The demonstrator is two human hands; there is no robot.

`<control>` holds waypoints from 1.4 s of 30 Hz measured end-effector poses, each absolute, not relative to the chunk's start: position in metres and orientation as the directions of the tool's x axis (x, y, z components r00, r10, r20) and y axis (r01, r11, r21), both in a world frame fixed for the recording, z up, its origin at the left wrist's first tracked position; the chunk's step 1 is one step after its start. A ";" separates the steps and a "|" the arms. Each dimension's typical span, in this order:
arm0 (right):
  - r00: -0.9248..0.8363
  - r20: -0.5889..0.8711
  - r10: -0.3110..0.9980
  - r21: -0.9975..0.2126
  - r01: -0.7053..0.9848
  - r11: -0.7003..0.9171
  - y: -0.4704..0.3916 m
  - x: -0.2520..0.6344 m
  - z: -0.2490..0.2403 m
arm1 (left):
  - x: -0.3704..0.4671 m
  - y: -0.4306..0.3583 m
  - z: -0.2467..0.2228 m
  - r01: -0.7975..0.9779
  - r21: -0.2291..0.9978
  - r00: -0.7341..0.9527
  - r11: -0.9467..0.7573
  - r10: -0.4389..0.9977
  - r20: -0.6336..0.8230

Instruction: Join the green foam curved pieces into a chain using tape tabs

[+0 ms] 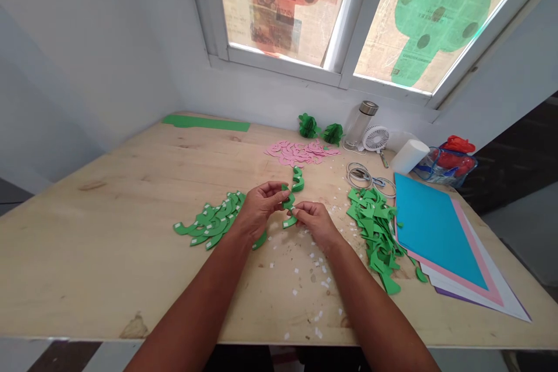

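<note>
The left hand (pixel 260 209) and right hand (pixel 317 222) meet over the table (pixel 143 174), fingers of both pinched on a curved green foam piece (pixel 288 203) — it lies between the two hands, just below a small stack of green pieces (pixel 297 179). White-tabbed green pieces (pixel 215 221) overlap beside the left forearm — green scraps (pixel 377 232) lie beyond the right one, near coloured sheets (pixel 444 226).
</note>
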State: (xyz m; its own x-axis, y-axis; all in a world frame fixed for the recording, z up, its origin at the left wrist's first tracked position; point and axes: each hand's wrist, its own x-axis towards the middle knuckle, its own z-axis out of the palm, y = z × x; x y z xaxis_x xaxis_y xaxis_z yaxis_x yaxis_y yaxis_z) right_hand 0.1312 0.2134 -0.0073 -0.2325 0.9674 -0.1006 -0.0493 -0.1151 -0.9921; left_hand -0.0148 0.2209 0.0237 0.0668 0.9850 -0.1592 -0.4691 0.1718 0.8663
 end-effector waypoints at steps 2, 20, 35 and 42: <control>-0.246 -0.099 0.964 -0.991 -0.066 -0.119 0.214 0.132 -0.009 | -0.019 0.221 0.025 -0.475 0.852 0.173 0.221 0.973 -0.156; -0.265 -0.104 0.959 -0.989 -0.077 -0.128 0.213 0.130 -0.009 | -0.031 0.223 0.022 -0.628 0.685 0.386 0.369 0.912 -0.138; -0.278 -0.091 0.956 -0.989 -0.083 -0.119 0.215 0.131 -0.013 | -0.027 0.224 0.021 -0.620 0.693 0.360 0.367 0.918 -0.165; -0.268 -0.105 0.958 -0.991 -0.052 -0.123 0.213 0.129 -0.009 | -0.024 0.224 0.022 -0.546 0.791 0.225 0.278 0.957 -0.182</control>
